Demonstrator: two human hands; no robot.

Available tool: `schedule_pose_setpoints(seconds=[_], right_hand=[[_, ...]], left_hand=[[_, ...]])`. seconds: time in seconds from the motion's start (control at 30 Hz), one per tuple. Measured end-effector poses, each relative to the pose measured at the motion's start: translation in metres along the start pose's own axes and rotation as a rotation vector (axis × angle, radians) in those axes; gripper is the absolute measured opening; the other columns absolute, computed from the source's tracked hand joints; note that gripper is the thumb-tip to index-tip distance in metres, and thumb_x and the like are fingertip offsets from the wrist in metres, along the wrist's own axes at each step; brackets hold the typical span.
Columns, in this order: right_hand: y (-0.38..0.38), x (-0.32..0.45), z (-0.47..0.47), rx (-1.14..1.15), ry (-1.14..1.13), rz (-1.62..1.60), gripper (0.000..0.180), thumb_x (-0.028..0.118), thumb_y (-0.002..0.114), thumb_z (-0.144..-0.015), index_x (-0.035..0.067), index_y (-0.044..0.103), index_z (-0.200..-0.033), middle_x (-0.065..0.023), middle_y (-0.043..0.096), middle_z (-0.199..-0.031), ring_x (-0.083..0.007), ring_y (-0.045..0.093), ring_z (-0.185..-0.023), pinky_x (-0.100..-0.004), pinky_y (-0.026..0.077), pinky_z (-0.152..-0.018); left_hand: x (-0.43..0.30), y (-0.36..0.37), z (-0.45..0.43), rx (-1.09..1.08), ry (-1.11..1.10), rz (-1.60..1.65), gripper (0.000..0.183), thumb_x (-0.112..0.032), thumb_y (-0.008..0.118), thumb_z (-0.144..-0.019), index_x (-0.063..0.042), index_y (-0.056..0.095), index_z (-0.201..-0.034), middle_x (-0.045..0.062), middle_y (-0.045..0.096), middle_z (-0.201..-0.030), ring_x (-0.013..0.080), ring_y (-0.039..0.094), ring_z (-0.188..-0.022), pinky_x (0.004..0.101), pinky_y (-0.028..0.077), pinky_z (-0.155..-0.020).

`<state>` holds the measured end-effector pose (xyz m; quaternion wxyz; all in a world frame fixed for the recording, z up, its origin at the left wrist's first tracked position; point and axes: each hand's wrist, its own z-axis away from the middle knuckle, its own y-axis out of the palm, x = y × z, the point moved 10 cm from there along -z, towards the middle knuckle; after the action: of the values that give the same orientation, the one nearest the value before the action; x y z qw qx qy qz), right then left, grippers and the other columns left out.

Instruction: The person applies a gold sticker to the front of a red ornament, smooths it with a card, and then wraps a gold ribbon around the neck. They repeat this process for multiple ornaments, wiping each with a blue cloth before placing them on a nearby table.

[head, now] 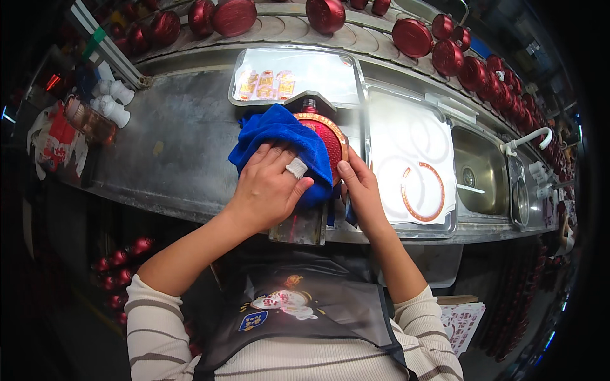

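Observation:
A round red bottle [329, 140] with a studded face and an orange printed band along its rim lies in a metal holder [312, 101] before me. My left hand [271, 185], with white wrapping on one finger, presses a blue cloth [281, 133] onto the left part of the bottle's face. The cloth hides that part. My right hand [360, 190] grips the bottle's right edge, thumb near the face and fingers at the side. To the right, a curved orange strip decal [442, 193] lies on white sheets in a metal tray [450, 228].
Behind, a second tray [233, 90] holds gold and pink decals [267, 85]. Red bottles [233, 18] line a conveyor [281, 31] at the back. A sink [481, 190] with a white faucet [533, 140] is at right. A drink bottle [88, 119] and white items [112, 109] stand left.

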<state>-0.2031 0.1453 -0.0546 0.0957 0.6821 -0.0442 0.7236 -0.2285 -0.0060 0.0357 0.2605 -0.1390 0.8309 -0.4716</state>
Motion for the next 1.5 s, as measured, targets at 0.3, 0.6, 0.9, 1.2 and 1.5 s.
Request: schedule_pose_setpoints(seconds=[0.3, 0.6, 0.9, 1.2, 1.5], right_hand=[[0.002, -0.001, 0.005, 0.021, 0.091, -0.018, 0.052, 0.031, 0.055, -0.108, 0.009, 0.048, -0.155, 0.0059, 0.061, -0.092, -0.0006, 0.044, -0.061, -0.017, 0.036, -0.054], [-0.001, -0.007, 0.007, 0.026, 0.176, -0.078, 0.057, 0.032, 0.059, -0.107, 0.009, 0.044, -0.157, 0.0033, 0.062, -0.103, -0.0027, 0.046, -0.069, -0.0192, 0.037, -0.061], [0.0, -0.007, 0.006, -0.005, 0.16, -0.054, 0.054, 0.034, 0.057, -0.108, 0.011, 0.047, -0.156, 0.0061, 0.067, -0.104, 0.001, 0.043, -0.06, -0.0166, 0.034, -0.053], [-0.005, -0.01, 0.009, -0.02, 0.185, -0.076, 0.052, 0.044, 0.044, -0.11, 0.008, 0.053, -0.148, 0.0004, 0.068, -0.101, -0.0021, 0.049, -0.062, -0.0197, 0.035, -0.05], [-0.011, -0.02, 0.009, -0.051, 0.259, -0.022, 0.052, 0.052, 0.037, -0.111, 0.009, 0.059, -0.13, -0.0069, 0.072, -0.103, -0.0057, 0.04, -0.04, -0.0217, 0.027, -0.036]], left_hand=[[0.003, -0.018, -0.011, -0.073, -0.009, 0.097, 0.035, -0.032, 0.066, -0.096, 0.002, 0.075, -0.098, 0.02, 0.069, -0.116, 0.0376, 0.061, -0.115, 0.0478, 0.043, -0.106], [0.045, 0.0, -0.014, -0.135, -0.141, 0.109, 0.034, -0.03, 0.064, -0.098, 0.003, 0.074, -0.098, 0.024, 0.068, -0.118, 0.0418, 0.061, -0.112, 0.0485, 0.047, -0.1], [0.001, 0.025, 0.099, -0.162, -0.185, 0.252, 0.042, -0.041, 0.058, -0.102, -0.004, 0.072, -0.113, 0.018, 0.063, -0.127, 0.0433, 0.051, -0.129, 0.0588, 0.029, -0.117], [-0.053, 0.043, 0.047, -0.069, -0.039, 0.05, 0.031, -0.029, 0.072, -0.088, -0.008, 0.074, -0.109, 0.008, 0.067, -0.122, 0.0284, 0.058, -0.122, 0.0423, 0.041, -0.11], [-0.024, 0.008, 0.066, -0.149, -0.081, 0.019, 0.035, -0.028, 0.073, -0.089, -0.007, 0.073, -0.117, 0.011, 0.068, -0.121, 0.0275, 0.062, -0.115, 0.0421, 0.043, -0.102]])
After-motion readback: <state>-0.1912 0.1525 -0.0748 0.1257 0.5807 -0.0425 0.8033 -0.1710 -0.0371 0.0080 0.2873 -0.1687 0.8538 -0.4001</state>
